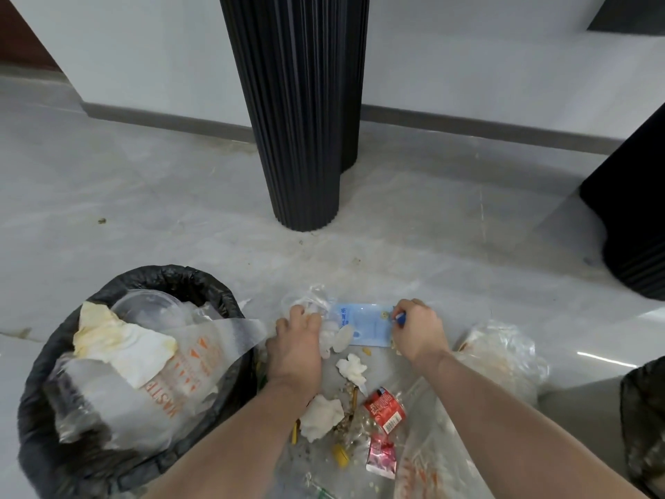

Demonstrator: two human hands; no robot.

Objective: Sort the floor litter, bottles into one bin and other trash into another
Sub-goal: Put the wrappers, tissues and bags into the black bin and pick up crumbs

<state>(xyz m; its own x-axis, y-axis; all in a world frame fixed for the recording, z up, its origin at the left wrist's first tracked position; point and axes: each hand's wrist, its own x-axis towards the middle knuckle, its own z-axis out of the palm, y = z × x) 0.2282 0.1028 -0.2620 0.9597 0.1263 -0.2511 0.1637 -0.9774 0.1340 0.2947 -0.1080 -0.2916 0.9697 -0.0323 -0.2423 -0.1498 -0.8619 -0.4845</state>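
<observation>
Litter lies on the grey floor in front of me. My left hand (297,340) is closed on crumpled clear plastic and white tissue (316,307). My right hand (417,329) pinches the right end of a flat light-blue packet (363,327) that lies on the floor. Closer to me lie white tissue wads (322,415), a red wrapper (385,408), a pink wrapper (381,459), a yellow cap (340,455) and crumbs. At left stands a black-lined bin (39,387) filled with plastic bags, stained paper and a clear lid. A second black-lined bin (644,419) shows at the right edge.
A ribbed black column (298,120) rises from the floor straight ahead, and another dark ribbed object (633,225) stands at right. A clear plastic bag (503,354) lies right of my right arm, more clear plastic (431,459) under it. A white wall with a grey skirting runs behind.
</observation>
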